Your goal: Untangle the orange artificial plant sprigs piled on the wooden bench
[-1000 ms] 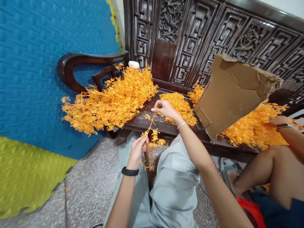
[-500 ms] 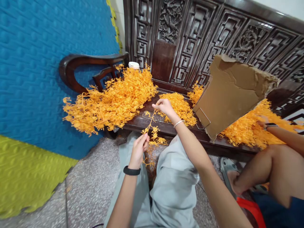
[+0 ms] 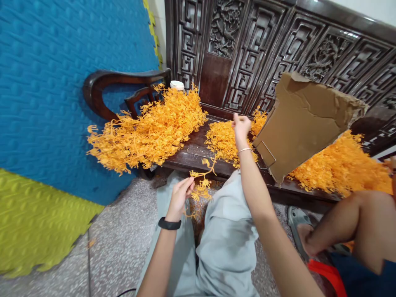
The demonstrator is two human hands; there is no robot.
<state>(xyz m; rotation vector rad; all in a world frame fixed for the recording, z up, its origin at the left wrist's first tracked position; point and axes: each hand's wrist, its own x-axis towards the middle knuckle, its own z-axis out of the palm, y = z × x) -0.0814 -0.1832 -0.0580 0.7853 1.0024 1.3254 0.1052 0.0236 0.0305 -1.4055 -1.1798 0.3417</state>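
Observation:
Between the fingertips of my left hand [image 3: 182,193] is an orange branched plastic sprig [image 3: 202,181], held over my lap with its stem bending up to the right. My right hand [image 3: 241,127] is raised over the back of a small orange sprig pile [image 3: 222,140], its fingers curled together. Whatever those fingers hold, if anything, is too small and blurred to make out. A larger heap of orange sprigs [image 3: 151,128] spreads across the left end of the dark wooden bench [image 3: 185,154].
A cardboard sheet [image 3: 306,119] stands tilted on the bench, with another orange heap [image 3: 343,165] to its right. A white lidded container [image 3: 177,85] sits behind the left heap. A co-worker's leg [image 3: 343,222] is at the right. The bench's carved back [image 3: 216,78] rises behind.
My right hand has let go of the sprig's upper end and moved right and up over the small pile. The sprig's free end has dropped rightward. The co-worker's hand has shifted right.

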